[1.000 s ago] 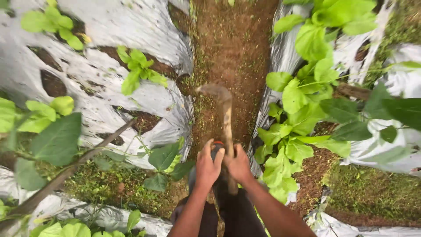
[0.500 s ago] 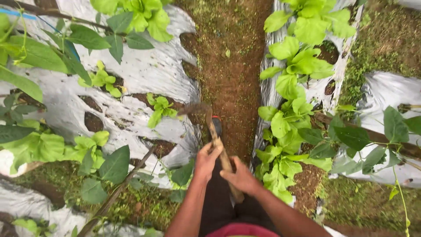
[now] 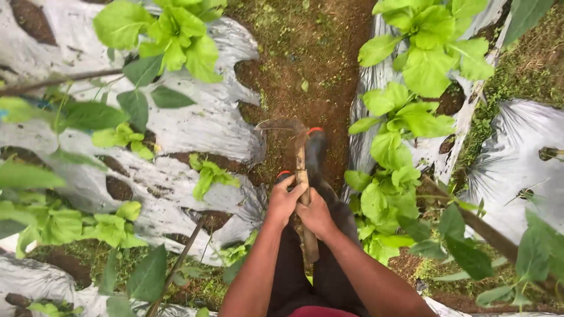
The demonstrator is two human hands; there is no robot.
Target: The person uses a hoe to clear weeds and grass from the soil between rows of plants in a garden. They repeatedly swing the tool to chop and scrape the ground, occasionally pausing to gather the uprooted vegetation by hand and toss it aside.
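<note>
Bare brown soil path [image 3: 311,64] ran between two raised beds under silver plastic mulch [image 3: 200,126] (torn in places, soil showing). Leafy green plants [image 3: 411,70] grew through holes. Flat daylight, grass patch [image 3: 529,70] at right.

We count 2 hands – left hand [image 3: 283,199] and right hand [image 3: 314,214] – both on 1 hoe [image 3: 296,152]. 2 dark boots [image 3: 314,149], approx. centre frame. 2 beds under silver plastic sheet [image 3: 194,126], left & right, w/ 1 dirt path [image 3: 305,58] between. Leafy plants [image 3: 411,70]: too many to count exactly.
</note>
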